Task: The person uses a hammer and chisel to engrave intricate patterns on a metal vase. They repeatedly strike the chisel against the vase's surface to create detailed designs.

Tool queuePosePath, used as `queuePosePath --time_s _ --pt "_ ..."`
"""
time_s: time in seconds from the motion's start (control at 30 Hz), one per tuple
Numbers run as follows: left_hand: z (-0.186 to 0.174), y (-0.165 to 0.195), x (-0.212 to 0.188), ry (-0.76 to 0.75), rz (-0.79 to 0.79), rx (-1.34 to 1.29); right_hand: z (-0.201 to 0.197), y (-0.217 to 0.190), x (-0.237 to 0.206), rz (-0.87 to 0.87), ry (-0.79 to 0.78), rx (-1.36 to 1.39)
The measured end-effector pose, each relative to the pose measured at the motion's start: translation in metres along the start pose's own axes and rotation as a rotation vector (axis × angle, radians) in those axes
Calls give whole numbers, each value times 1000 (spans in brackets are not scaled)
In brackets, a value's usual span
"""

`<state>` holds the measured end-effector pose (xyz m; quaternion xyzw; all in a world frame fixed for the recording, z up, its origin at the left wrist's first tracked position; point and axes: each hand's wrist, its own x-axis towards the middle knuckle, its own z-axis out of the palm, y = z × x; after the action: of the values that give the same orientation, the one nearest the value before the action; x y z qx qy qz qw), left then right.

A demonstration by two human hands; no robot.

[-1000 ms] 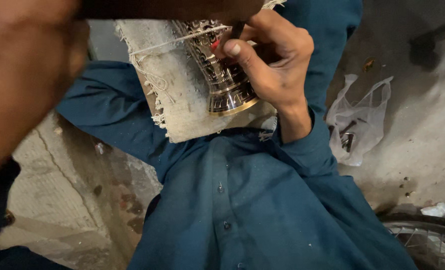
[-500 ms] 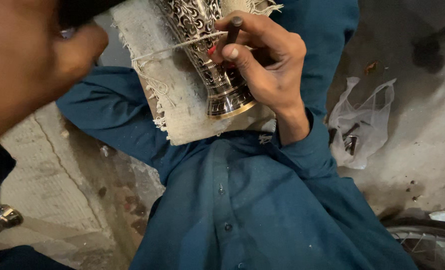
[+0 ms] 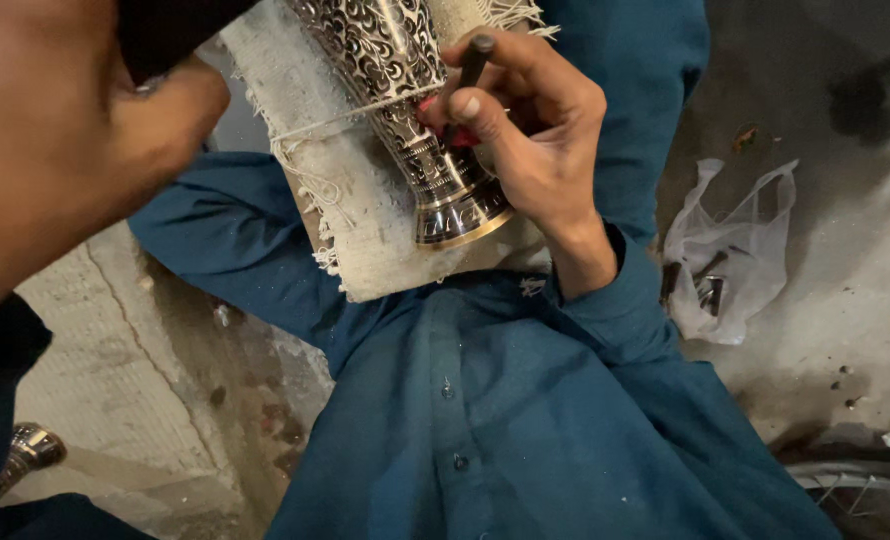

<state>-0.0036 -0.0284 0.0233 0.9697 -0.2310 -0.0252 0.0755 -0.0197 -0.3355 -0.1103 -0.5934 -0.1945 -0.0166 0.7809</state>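
An ornate engraved silver metal vase [image 3: 405, 120] lies on a frayed white cloth pad [image 3: 365, 240] on my lap, its gold-rimmed foot toward me. A white string crosses it. My right hand [image 3: 535, 150] pinches a thin dark rod-like tool [image 3: 473, 62] with a red part, its lower end against the vase's neck. My left hand [image 3: 65, 150] is blurred and very close to the camera at upper left, closed around a dark object [image 3: 170, 30] that is cut off by the frame's top edge. My teal shirt fills the lower middle.
A crumpled clear plastic bag [image 3: 730, 255] holding small dark items lies on the grey concrete floor at right. A wheel rim [image 3: 865, 490] shows at bottom right. A small shiny metal piece [image 3: 30, 450] sits at bottom left by a stone slab.
More of the vase's patterned body has come into view as it and the pad shifted lower in the frame. My left hand with its dark object has drawn back to the upper left.
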Motion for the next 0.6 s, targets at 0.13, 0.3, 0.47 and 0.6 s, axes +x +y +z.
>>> queuePosePath --time_s 0.13,0.3,0.47,0.6 --pt "4 0 -2 19 116 246 3 -5 0 -12 2 -57" --pt "-5 -1 4 -10 4 -75 0 -6 0 8 -47 -37" --pt "-13 10 -3 108 172 253 -6 9 1 63 43 49" --pt "-8 13 -12 153 118 -7 -17 20 5 84 254 335"
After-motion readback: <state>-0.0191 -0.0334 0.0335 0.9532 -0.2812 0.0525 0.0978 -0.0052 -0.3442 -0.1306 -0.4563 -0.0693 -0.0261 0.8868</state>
